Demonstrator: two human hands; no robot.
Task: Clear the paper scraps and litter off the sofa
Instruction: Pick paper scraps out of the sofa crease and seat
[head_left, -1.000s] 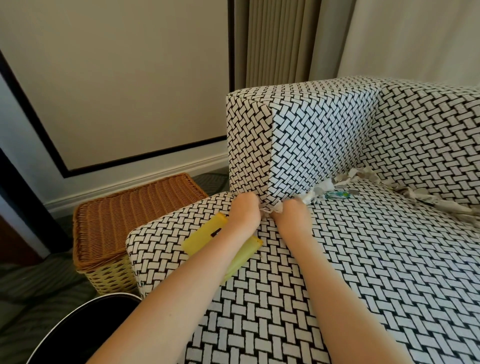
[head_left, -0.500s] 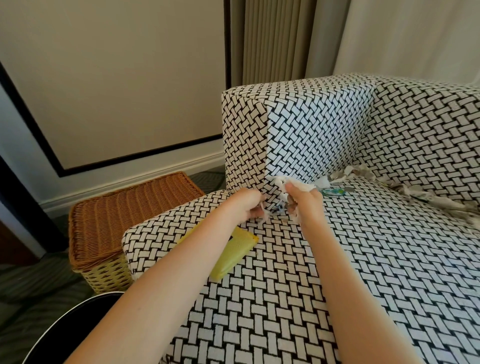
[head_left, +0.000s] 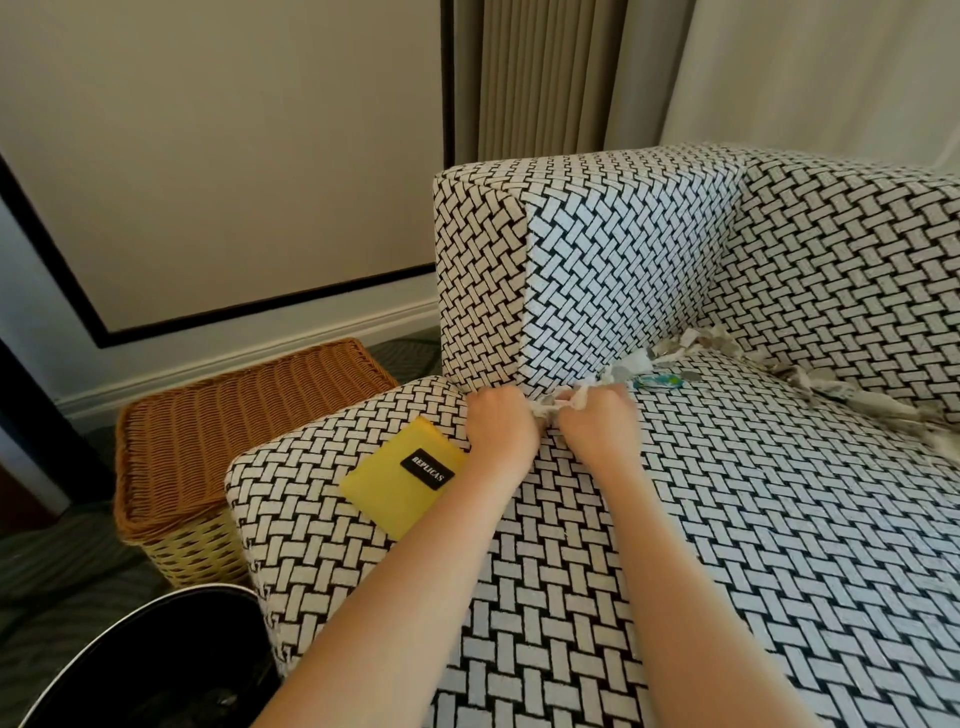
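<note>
Two hands: left hand (head_left: 501, 426) and right hand (head_left: 597, 427) sit knuckles-up at the foot of the armrest (head_left: 597, 270), fingers curled and pinching the paper scraps (head_left: 558, 406) bunched between them.
Change: half a second ago the right hand was lifted against the armrest's face with the wad; it is now back down at the armrest's base, beside the left hand.
Meaning: gathering is probably still in hand, and nothing has reached the black bin (head_left: 156, 665), on the floor well below and left of the armrest.
Left to clear: loose scraps (head_left: 691, 343) line the crease right of the armrest, with a blue-green wrapper (head_left: 657, 382).
Yellow pouch (head_left: 402, 480): on the seat, forward and left of the armrest.
</note>
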